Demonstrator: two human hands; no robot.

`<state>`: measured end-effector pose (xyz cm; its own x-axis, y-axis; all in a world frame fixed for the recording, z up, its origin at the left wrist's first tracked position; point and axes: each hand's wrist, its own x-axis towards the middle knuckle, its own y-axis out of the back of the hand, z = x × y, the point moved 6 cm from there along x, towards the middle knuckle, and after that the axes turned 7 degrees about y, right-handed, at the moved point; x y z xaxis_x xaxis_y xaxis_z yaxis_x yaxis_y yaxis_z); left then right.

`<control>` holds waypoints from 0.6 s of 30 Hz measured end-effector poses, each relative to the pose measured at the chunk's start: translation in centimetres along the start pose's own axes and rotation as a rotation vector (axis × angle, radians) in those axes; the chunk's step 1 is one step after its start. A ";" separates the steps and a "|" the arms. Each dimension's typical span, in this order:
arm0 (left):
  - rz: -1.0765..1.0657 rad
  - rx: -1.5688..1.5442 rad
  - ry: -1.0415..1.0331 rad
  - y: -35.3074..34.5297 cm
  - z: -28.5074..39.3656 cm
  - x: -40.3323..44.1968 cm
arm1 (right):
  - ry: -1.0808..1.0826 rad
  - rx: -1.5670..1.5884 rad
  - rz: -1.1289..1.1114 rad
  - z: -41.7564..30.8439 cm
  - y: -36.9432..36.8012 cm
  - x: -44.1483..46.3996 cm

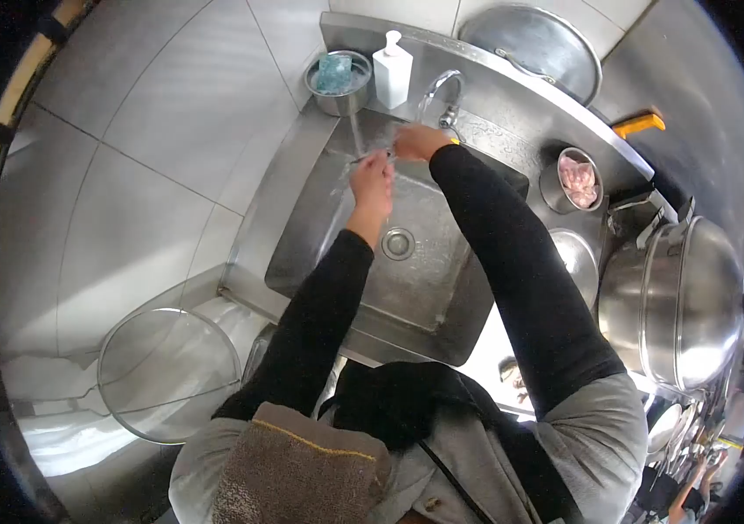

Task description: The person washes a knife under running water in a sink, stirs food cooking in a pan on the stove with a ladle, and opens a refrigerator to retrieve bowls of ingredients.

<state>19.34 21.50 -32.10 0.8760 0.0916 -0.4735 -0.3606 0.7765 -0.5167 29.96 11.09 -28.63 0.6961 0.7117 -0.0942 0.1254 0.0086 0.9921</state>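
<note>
Both my hands are over the far side of the steel sink (302, 205), close together below the curved faucet (446, 92). My left hand (372, 185) is closed, its fingertips around something thin and dark that I cannot make out. Beside it, my right hand (422, 142) is bent inward with its fingers curled, partly smeared by motion; what it grips is hidden. A thin pale streak (355, 133) shows just beyond my left fingertips, too blurred to name. Water wets the basin around the drain (398, 244).
Behind the sink stand a steel pot with a green sponge (334, 74) and a white pump bottle (392, 72). To the right are a container of pinkish pieces (578, 182), an orange-handled knife (639, 125) and a large steel pot (678, 297). A round strainer (171, 419) sits lower left.
</note>
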 end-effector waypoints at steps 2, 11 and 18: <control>0.081 -0.088 0.252 1.5 -1.9 -2.2 | -0.096 0.055 -0.079 -1.5 4.1 -1.5; -0.006 -0.347 0.379 -3.8 -3.6 2.1 | -0.181 0.170 0.154 -0.5 6.1 -7.1; -0.345 -0.167 0.463 -4.5 -6.3 4.6 | -0.353 0.487 0.460 -2.4 5.7 -14.6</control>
<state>22.96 14.56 -36.43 0.7341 -0.4588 -0.5005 -0.1582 0.6013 -0.7832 18.84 2.46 -21.45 0.9286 0.3004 0.2178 0.0087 -0.6045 0.7966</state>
